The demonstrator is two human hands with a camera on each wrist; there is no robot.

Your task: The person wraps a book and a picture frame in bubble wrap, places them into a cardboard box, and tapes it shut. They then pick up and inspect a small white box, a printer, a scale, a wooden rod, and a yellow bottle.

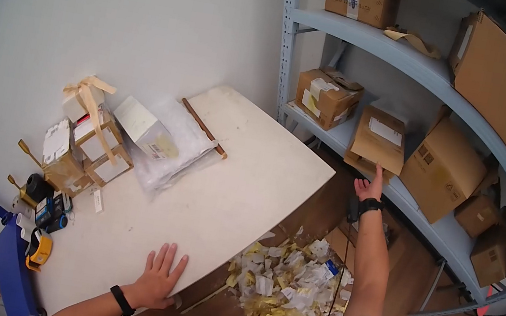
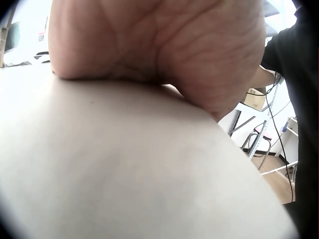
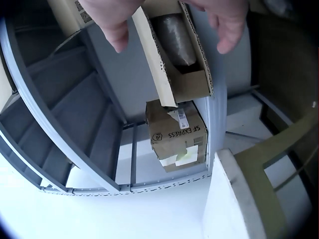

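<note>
My left hand rests flat on the white table near its front edge, fingers spread. In the left wrist view its palm heel presses on the tabletop. My right hand reaches out to a cardboard box with a white label on the lower shelf, fingertips right at its near flap. The right wrist view shows thumb and fingers apart on either side of this box. Its end stands open, and something wrapped in clear plastic lies inside.
A taped carton and a bigger carton flank the box on the grey shelf. Paper scraps heap on the floor. Small boxes, a brown stick and a tape dispenser lie on the table.
</note>
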